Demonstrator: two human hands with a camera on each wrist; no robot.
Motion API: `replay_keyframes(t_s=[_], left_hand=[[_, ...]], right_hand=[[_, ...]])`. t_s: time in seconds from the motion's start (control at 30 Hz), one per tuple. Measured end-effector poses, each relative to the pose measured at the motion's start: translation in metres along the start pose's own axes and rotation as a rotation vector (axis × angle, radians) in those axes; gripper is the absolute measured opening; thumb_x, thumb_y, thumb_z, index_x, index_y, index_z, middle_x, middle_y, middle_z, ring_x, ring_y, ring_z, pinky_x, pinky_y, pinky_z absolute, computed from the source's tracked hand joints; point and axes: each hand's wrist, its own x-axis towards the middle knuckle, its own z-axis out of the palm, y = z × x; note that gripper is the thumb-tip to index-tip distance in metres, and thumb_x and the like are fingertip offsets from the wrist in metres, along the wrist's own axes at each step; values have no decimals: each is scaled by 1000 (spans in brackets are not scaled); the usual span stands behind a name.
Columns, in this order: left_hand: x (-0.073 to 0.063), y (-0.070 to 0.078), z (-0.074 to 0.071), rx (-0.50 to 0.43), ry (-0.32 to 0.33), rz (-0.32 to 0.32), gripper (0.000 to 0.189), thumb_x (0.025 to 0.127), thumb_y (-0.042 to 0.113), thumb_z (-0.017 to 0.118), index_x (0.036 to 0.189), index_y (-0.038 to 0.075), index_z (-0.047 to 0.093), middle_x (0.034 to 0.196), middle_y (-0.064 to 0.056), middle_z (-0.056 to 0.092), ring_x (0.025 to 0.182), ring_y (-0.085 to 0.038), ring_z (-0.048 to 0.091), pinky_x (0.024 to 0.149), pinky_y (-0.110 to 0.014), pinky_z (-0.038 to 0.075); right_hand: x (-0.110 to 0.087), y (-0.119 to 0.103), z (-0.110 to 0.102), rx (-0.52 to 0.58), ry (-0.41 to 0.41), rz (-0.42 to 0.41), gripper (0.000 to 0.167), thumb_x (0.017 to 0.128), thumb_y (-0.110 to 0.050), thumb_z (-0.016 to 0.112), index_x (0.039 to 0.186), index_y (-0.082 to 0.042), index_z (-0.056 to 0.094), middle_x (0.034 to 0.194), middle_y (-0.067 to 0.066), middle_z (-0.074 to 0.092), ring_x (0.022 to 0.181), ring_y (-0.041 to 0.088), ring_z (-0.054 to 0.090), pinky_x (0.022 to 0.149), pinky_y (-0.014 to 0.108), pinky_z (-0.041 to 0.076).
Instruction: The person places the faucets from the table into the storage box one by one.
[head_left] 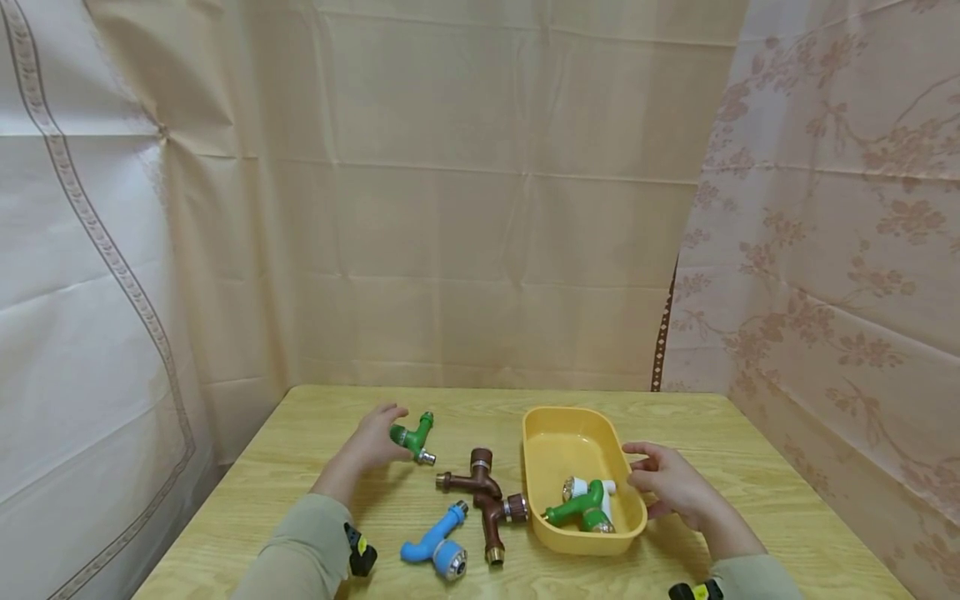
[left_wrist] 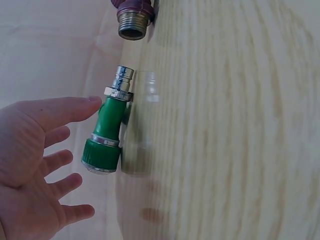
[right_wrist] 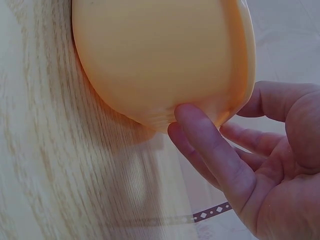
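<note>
Beside a green faucet (head_left: 415, 438) at the table's left, my left hand (head_left: 377, 437) has its fingers spread. In the left wrist view the thumb tip comes right up to the green body, while the other fingers stand apart from it. The faucet lies on the wood, its metal nozzle pointing away from the palm. My right hand (head_left: 670, 485) is at the right side of a yellow plastic tub (head_left: 566, 429), fingers loosely bent and fingertips right at its outer wall. Inside the tub lie another green faucet (head_left: 588, 502) and a white faucet (head_left: 608, 497), partly hidden beneath it.
Two brown faucets, one farther back (head_left: 480, 475) and one nearer (head_left: 491, 517), lie between the left hand and the tub. A blue faucet (head_left: 438, 543) is closer to the front. The wooden table (head_left: 300, 442) ends at hanging cloth (head_left: 487, 250) behind and on both sides.
</note>
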Motion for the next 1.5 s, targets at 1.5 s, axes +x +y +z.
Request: replay_keyframes(t_s=[1.5], left_hand=[[7, -6, 10, 29, -47, -81, 33, 78, 2, 85, 107, 2, 70, 106, -10, 60, 89, -23, 57, 79, -39, 53]], right_hand=[[-2, -1, 1, 16, 2, 16, 59, 95, 2, 58, 151, 5, 37, 121, 27, 55, 93, 29, 67, 64, 50, 61]])
